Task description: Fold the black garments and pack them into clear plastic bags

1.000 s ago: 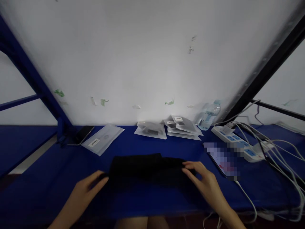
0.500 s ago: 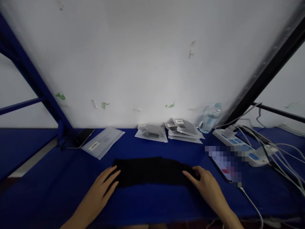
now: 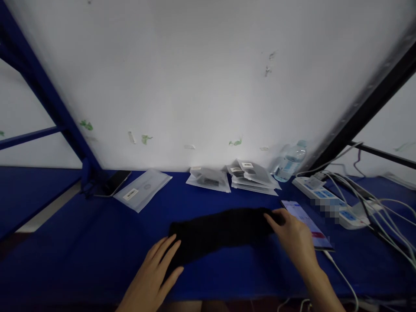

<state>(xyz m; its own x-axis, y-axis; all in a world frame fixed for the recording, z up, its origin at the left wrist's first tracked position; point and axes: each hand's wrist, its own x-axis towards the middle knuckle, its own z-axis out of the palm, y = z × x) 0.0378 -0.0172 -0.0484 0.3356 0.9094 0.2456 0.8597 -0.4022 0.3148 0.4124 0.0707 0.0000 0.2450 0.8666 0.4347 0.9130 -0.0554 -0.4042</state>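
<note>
A long black piece of folded cloth [image 3: 221, 232] lies in front of me, its right end higher up the table than its left; I cannot tell what kind of garment or fabric item it is. At the left end rests my left hand [image 3: 157, 268], fingers spread and touching the edge of the fabric. My right hand [image 3: 292, 236] pinches the right end between thumb and fingers. Just behind that hand is a smartphone [image 3: 307, 225] with its screen lit and a white cable plugged in.
Along the wall lie a translucent zip bag [image 3: 143, 190] with a label, another bag [image 3: 208, 178] and a stack of bags [image 3: 255, 177]. A water bottle [image 3: 290, 161] stands near a power strip [image 3: 328, 201] with many cables. A dark phone [image 3: 117, 182] lies far left on the blue table [image 3: 81, 242].
My right hand has lifted or pulled the cloth's right end up and to the right, so the cloth slants. My left hand has shifted right and nearer me with its left end.
</note>
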